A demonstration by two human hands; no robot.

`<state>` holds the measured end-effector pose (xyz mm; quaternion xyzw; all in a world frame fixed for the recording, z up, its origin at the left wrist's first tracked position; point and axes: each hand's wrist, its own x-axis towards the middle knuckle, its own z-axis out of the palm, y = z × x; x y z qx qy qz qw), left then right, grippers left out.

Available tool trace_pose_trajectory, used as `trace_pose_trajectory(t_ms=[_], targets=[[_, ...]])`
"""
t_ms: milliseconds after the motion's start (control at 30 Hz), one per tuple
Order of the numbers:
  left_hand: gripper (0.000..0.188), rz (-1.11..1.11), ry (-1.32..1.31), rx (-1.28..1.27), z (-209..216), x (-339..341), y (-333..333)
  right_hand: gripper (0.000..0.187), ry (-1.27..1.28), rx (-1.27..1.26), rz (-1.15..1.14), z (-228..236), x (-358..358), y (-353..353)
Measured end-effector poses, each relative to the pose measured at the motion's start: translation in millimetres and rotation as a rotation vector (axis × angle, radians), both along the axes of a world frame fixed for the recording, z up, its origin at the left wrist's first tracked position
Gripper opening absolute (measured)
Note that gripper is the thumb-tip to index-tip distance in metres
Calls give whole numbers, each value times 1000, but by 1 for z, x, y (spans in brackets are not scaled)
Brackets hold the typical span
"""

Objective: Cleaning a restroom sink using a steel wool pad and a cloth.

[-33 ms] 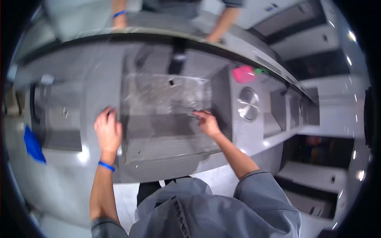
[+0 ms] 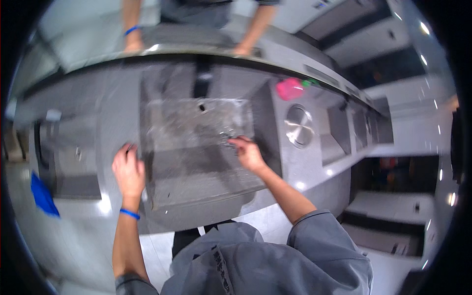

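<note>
Before me is a grey rectangular sink (image 2: pixel 204 199) with a wet-looking basin and a black faucet (image 2: pixel 202 78) at its back. Over the basin's right part is my right hand (image 2: pixel 250 155), fingers pinched together. At its fingertips is a small shiny, glinting patch (image 2: pixel 227 139); whether it is metal or splashing water is too blurred to tell. My left hand (image 2: pixel 129 173), with a blue wristband, lies on the counter beside the sink's left edge. Its fingers are loosely bent, thumb apart. A dark spot shows at its fingertips, too small to name.
Right of the sink stand a pink bottle (image 2: pixel 290 89) with a green top and a round metal lid or plate (image 2: pixel 299 126). More basins (image 2: pixel 337 132) line the counter farther right. Another basin (image 2: pixel 76 187) is at left, with a blue cloth (image 2: pixel 44 195) over its edge. A mirror runs behind.
The whole view has shifted a little, so the sink and the bottle sit slightly farther left. Both hands keep nearly the same places and poses at the sink.
</note>
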<state>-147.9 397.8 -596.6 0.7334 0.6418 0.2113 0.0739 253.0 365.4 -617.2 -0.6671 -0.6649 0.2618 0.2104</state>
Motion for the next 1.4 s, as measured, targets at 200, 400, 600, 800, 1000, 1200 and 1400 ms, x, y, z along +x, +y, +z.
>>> trace_pose_trajectory(t_ms=[200, 400, 600, 800, 1000, 1200, 1400], targets=[[44, -48, 66, 77, 57, -5, -3, 36, 348, 66, -407, 29, -47, -39], [45, -39, 43, 63, 20, 17, -8, 39, 1212, -136, -744, 17, -51, -65], [47, -214, -275, 144, 77, 111, -85, 43, 2018, -438, -708, 64, -26, -95], [49, -58, -495, -31, 79, 223, -197, 32, 2320, -193, -235, 148, 106, -129], [48, -143, -524, -162, 97, 347, -265, 35, 2098, 204, -181, 242, 322, -152], [43, -275, -541, -206, 128, 440, -282, 40, 1888, 458, -722, 245, 491, -186], [34, -428, -741, -236, 136, 561, -242, 46, 1818, 318, -1000, 157, 559, -192]])
